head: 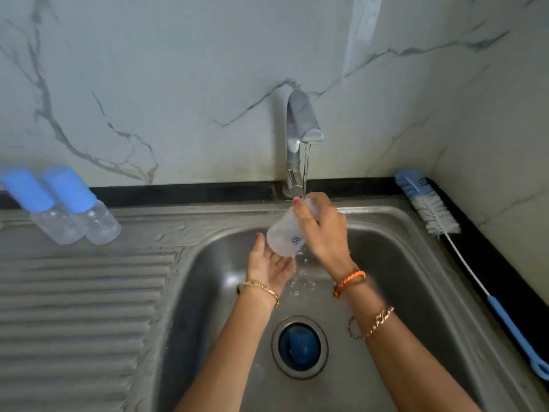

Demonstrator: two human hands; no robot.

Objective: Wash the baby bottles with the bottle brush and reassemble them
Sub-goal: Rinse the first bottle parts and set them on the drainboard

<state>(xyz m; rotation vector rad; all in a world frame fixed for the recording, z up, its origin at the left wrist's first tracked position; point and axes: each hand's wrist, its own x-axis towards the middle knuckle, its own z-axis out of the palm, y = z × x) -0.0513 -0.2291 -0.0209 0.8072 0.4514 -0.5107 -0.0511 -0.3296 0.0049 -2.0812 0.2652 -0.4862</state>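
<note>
Wall: we face grey-white marble-look tiles (178, 69) with dark veins, meeting a black ledge (190, 190).
Sink: a steel basin (214, 292) with a ribbed drainboard (77, 307) to the left and a blue-centred drain (299, 346).
Tap: the tap (300, 126) runs a thin stream.
Right hand: our right hand (322, 230) grips the clear bottle (283, 233) under the stream — tilted.
Left hand: our left hand (270, 263) lies open beneath its base.
Capped bottles: two blue-capped bottles (62, 203) stand on the steel surface at the sink's back left.
Brush: the bottle brush (463, 248) lies on the right ledge — untouched.
</note>
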